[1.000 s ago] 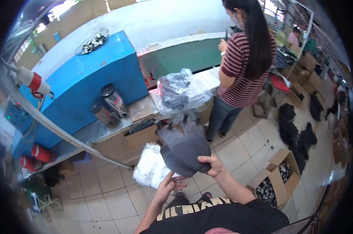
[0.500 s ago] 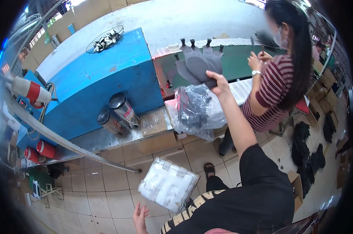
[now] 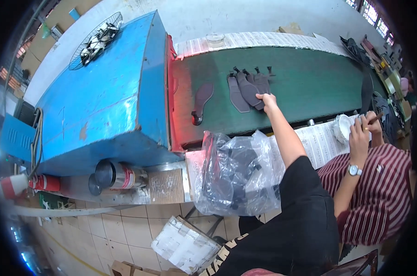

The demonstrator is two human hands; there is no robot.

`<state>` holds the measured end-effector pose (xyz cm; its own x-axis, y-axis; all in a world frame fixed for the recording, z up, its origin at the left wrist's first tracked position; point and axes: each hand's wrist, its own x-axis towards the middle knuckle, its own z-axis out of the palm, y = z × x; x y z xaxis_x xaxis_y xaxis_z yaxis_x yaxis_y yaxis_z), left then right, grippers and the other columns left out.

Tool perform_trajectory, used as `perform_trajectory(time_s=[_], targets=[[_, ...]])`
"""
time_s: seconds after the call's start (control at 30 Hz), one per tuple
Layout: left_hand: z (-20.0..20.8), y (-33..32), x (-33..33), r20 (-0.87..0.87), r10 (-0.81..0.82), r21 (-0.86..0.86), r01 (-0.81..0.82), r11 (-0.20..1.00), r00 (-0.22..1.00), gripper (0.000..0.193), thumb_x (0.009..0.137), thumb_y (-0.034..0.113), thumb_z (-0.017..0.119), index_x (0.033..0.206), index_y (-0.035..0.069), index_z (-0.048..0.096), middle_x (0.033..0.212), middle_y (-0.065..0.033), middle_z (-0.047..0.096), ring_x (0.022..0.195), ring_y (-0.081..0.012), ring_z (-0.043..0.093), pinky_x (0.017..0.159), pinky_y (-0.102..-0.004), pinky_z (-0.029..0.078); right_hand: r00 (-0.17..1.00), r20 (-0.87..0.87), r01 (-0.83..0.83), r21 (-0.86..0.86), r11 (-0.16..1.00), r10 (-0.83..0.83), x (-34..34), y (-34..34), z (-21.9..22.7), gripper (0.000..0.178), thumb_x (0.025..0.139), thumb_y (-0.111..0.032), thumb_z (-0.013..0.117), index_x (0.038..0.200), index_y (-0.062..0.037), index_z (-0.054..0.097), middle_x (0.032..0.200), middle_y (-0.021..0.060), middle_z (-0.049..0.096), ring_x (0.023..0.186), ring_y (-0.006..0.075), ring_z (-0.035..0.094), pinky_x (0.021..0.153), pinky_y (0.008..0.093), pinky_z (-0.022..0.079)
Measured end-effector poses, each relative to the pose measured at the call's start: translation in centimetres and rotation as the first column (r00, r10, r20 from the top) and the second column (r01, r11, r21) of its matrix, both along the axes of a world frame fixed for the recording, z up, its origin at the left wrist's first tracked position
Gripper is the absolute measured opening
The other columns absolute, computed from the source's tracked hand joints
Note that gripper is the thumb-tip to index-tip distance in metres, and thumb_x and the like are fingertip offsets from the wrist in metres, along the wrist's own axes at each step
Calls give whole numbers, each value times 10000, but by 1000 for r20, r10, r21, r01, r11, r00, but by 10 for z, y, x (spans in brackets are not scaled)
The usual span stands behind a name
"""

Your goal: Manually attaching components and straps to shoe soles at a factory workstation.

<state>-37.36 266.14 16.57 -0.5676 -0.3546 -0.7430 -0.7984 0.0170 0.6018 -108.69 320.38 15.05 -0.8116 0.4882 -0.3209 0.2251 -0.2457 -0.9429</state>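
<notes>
My right hand (image 3: 267, 100) reaches over the green conveyor belt (image 3: 309, 73), its fingers closed on the near end of dark grey high-heeled shoe soles (image 3: 248, 89). Several of these soles overlap like a fan, low over or on the belt, with their small black heels at the far side. Part of the bunch lies beneath my fingers. Farther left, a single shoe sole (image 3: 203, 97) rests on the belt, its heel toward me. Below my forearm sits a clear plastic bag (image 3: 238, 170) with dark pieces inside. My left hand is out of the picture.
A blue machine housing (image 3: 102, 106) with a red-lit opening stands left. At right, a co-worker's hands (image 3: 362, 131) hold a thin stick-like tool beside a white bowl (image 3: 342, 129). Jars (image 3: 123, 175) lie near the ledge; a white taped box (image 3: 185, 244) stands below. A wire basket (image 3: 95, 41) sits on top.
My right hand has lowered the fanned soles from mid-air to the belt. My view has turned toward the belt, and my left hand has left the picture.
</notes>
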Motion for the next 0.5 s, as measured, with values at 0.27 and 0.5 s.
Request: perform_trajectory(time_s=[0.27,0.5], targets=[[-9,-15,-48,33,-197,-95,199,975,980,690,894,388,647,1413,47,348,1406,-187,390,1187,-352,502,976,-433,444,994,106,24,-238,971,1,7,70,12,514,783,-64,767,1231,63,548,1176,167,639,1042,266,633,892,360,498],[-44,-26,-70,43,-353,-140,355,924,935,648,896,375,645,1381,40,377,1368,-184,418,1154,-333,517,950,-420,452,982,-83,185,266,946,-169,8,127,3,419,846,-172,722,1182,53,612,1134,146,670,964,234,649,834,334,500]])
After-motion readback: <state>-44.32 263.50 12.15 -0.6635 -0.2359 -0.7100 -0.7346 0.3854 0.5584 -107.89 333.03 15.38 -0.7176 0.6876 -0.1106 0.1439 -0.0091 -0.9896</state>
